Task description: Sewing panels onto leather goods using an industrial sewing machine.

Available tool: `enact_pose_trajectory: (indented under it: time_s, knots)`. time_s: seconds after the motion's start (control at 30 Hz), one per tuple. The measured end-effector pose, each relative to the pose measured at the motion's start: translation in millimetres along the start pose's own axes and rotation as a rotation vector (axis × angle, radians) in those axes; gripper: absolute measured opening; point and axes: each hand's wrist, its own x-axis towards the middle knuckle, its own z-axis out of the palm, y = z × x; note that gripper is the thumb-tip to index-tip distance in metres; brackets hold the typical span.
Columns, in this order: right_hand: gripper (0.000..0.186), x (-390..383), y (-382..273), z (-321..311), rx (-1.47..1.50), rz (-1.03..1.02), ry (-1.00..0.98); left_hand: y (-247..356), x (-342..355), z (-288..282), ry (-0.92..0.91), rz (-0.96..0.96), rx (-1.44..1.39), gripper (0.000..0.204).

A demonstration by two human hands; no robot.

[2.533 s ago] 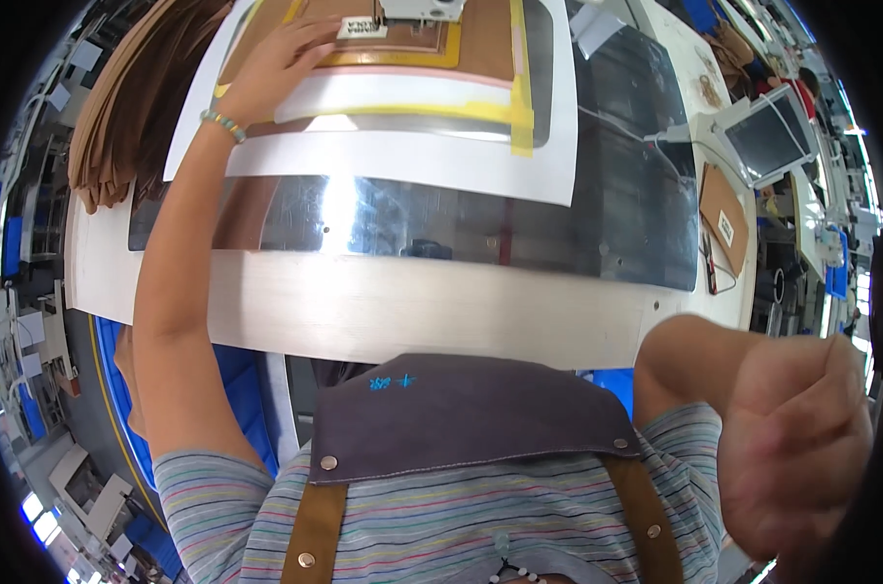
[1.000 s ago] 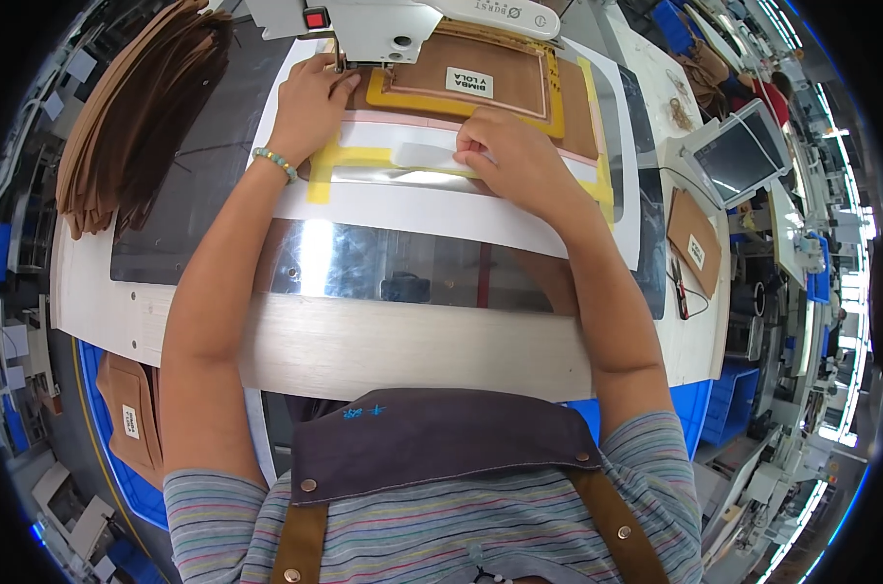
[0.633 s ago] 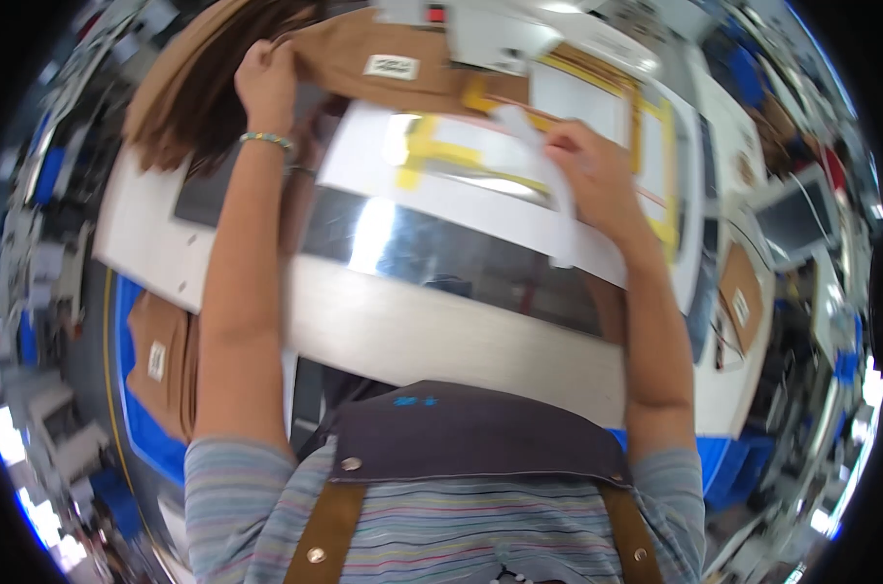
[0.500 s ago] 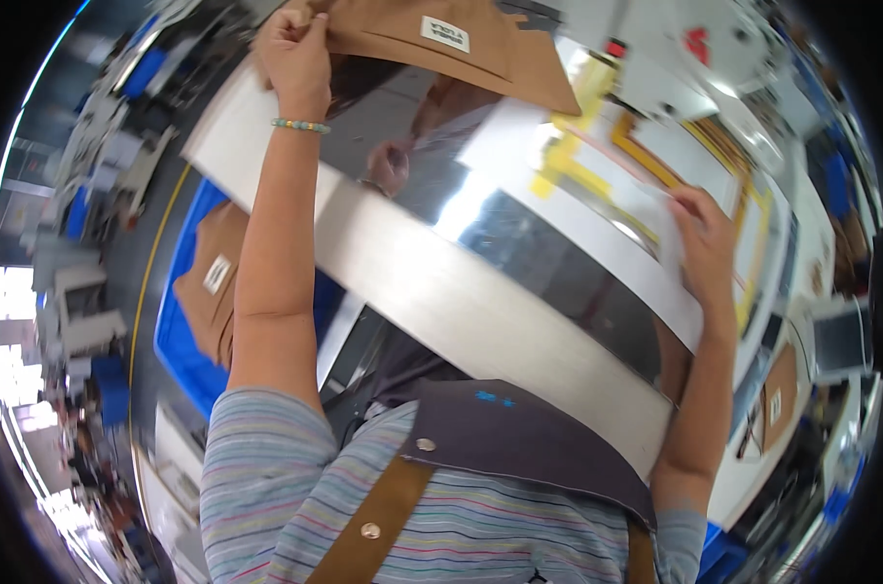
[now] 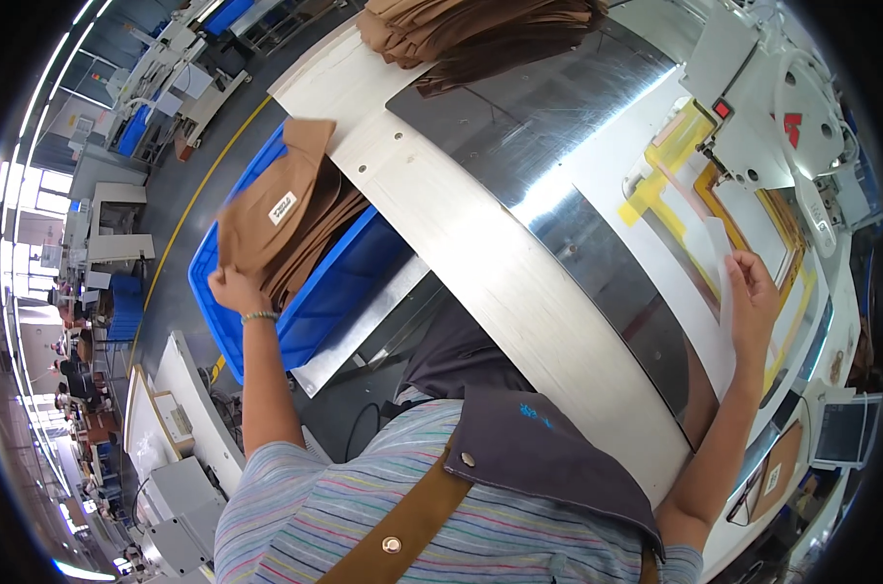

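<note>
My left hand [image 5: 235, 290] is closed on a brown fabric piece [image 5: 263, 237] with a white label, held over a blue plastic bin [image 5: 324, 319] containing a stack of similar brown pieces [image 5: 320, 248]. My right hand [image 5: 750, 292] grips a translucent white strip [image 5: 716, 243] beside the yellow-taped template [image 5: 658, 209] on a large white sheet [image 5: 602, 175]. The template, with its orange-yellow frame [image 5: 783, 221], lies under and beside the white head of a sewing machine [image 5: 762, 117].
A thick pile of brown pieces [image 5: 470, 29] lies at the top of the worktable [image 5: 417, 229] beside a dark metal plate [image 5: 500, 127]. A screen [image 5: 840, 428] and a brown board [image 5: 777, 467] are at the right. Other workstations [image 5: 193, 97] stand beyond a yellow floor line.
My view has turned left. My left hand has carried a brown piece from the tabletop down to the blue bin. My right hand still holds the white strip.
</note>
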Motion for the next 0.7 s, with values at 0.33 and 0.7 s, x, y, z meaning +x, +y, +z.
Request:
enact_pose_trajectory:
  time_s: [0.33, 0.7]
  knots:
    - [0.017, -3, -1, 1, -0.034, -0.044, 0.006, 33, -41, -6, -0.083, 0.901, 0.897, 0.061]
    - [0.014, -3, -8, 7, -0.09, -0.095, -0.025, 22, -69, 121, -1.182, 1.049, 0.843, 0.045]
